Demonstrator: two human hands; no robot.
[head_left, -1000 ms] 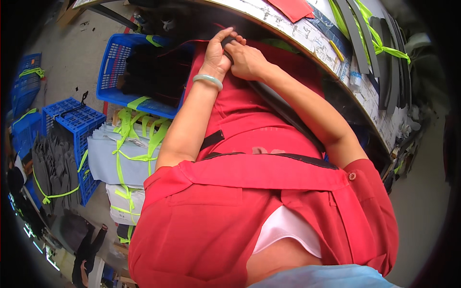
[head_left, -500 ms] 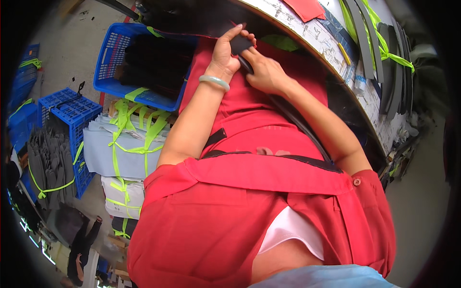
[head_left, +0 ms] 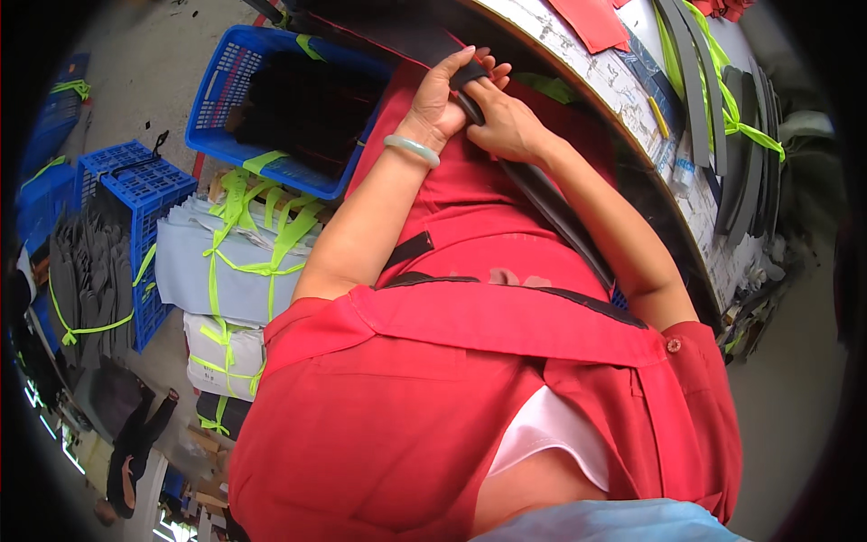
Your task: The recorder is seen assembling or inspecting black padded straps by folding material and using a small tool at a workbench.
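A long black strip of sheet material [head_left: 555,217] with a smooth surface runs from my hands down beneath my right forearm. My left hand [head_left: 438,101], with a pale bangle on its wrist, grips the strip's upper part, thumb on top and fingers behind it. Right beside it, my right hand [head_left: 508,122] is closed on the same strip, its fingertips near the left thumb. Above my hands, dark material with a red edge [head_left: 397,45] stretches to the upper left; whether it joins the strip I cannot tell. My red apron [head_left: 470,181] lies under both hands.
A blue crate [head_left: 212,135] holding dark pieces stands at the left. Below it are tied grey sheets [head_left: 217,271] and a white bundle [head_left: 221,352]. A worktable [head_left: 623,117] on the right bears grey strips [head_left: 745,154] and a yellow-handled tool [head_left: 658,117]. A person [head_left: 135,452] is at the lower left.
Both hands have shifted slightly rightward in the picture, still closed on the strip. More of the strip shows beneath my right forearm, and the dark red-edged material above is more visible.
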